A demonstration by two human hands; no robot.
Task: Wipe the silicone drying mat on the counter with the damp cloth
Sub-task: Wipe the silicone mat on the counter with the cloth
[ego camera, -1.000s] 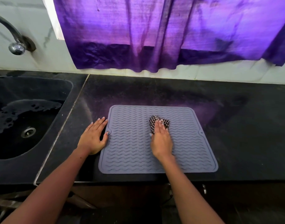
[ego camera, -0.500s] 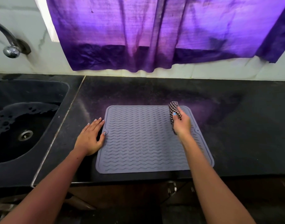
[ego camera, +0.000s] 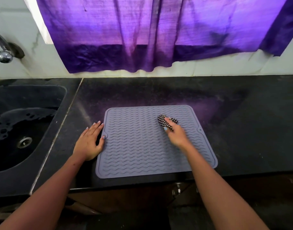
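Observation:
A grey silicone drying mat (ego camera: 137, 146) with wavy ridges lies on the black counter (ego camera: 242, 130) near its front edge. My right hand (ego camera: 177, 135) grips a bunched black-and-white checked cloth (ego camera: 164, 121) and holds it down on the mat's far right part. My left hand (ego camera: 90, 141) lies flat on the counter beside the mat's left edge, fingers straight, thumb tip touching the small tab on that edge.
A dark sink (ego camera: 18, 127) with a drain and wet patches sits to the left, a metal tap (ego camera: 3, 52) above it. A purple curtain (ego camera: 159, 34) hangs over the white tiled wall behind. Cabinet fronts lie below the counter edge.
My right hand swept the cloth from the mat's middle to its far right corner, then came back a little toward the centre. The left hand stayed at the mat's left edge.

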